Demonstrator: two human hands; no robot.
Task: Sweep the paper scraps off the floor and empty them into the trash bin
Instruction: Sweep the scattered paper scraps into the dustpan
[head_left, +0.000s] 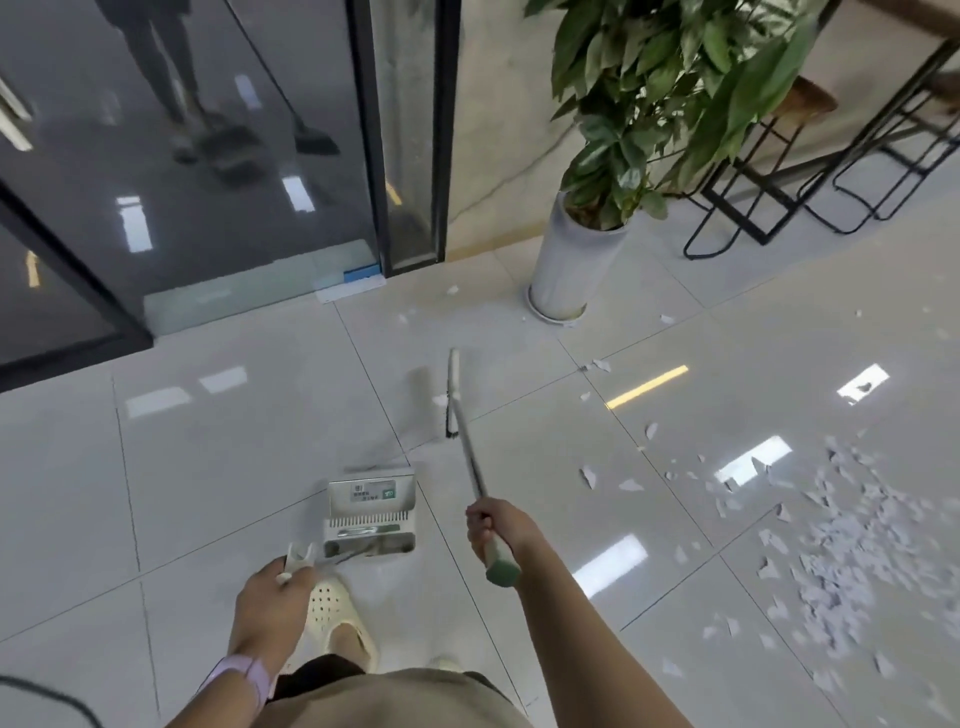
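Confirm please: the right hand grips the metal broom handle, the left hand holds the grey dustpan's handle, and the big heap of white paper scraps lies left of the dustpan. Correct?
One detail is wrong. In the head view the heap of white paper scraps lies to the right of the grey dustpan, not left. The right hand does grip the metal broom handle, and the left hand holds the dustpan's handle.

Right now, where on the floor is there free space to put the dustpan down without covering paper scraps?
Bare tiles lie left of the dustpan, up to the glass door, and between the dustpan and the broom. On the right the paper scraps are crowded; a few lie around the plant pot.
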